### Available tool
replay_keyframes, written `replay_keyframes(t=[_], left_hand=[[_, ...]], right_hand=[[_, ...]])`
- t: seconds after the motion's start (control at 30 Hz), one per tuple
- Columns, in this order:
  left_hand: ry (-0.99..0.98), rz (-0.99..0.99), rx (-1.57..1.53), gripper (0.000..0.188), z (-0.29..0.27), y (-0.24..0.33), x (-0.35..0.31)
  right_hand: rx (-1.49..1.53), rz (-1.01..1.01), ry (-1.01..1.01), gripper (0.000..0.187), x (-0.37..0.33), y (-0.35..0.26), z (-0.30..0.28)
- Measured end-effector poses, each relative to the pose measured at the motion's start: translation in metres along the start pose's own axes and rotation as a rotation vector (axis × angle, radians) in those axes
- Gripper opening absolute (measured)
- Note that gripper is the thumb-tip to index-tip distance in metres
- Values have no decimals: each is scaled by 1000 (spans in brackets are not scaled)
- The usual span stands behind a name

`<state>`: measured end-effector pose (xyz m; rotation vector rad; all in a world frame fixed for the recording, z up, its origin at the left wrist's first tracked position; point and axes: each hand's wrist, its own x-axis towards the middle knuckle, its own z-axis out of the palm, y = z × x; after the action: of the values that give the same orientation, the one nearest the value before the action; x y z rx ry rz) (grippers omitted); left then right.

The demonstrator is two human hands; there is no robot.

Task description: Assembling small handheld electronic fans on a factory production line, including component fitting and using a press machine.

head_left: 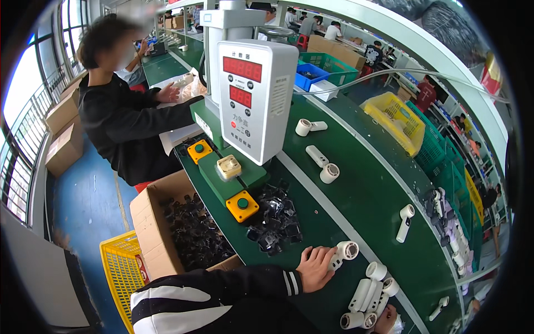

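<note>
- Presently, in the head view: my left hand point(316, 268) is gripping the handle of a white round-headed device point(349, 250), fingers curling over it, at the green worktop point(356, 172).
- My right hand point(385, 320) is showing at the lower edge, just beside a cluster of white devices point(363, 295); whether it is gripping one, I cannot tell.
- Four further white pieces point(405, 224) are lying well apart, beyond a pale strip point(317, 196).
- A heap of black parts point(275, 220) is lying between my left hand and a green press base point(222, 181) bearing two yellow button boxes point(242, 206).
- A white control box point(250, 106) is standing over that base.
- A cardboard carton point(153, 234), holding similar black parts, is standing beside the worktop.
- A co-worker point(125, 119) in black is reaching behind the press.
</note>
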<state>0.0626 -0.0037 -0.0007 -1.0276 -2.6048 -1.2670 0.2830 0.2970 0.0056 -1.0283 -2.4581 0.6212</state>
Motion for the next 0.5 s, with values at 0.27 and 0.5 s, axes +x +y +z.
replay_keyframes(t=[0.27,0.5], left_hand=[[-69,51,19,57,-72,-9,35],[-177,66,557,42,-133,-90,76]], right_hand=[[-97,129,63,26,-11,55,-25],[-128,-99,-144,21,-27,71,-22]])
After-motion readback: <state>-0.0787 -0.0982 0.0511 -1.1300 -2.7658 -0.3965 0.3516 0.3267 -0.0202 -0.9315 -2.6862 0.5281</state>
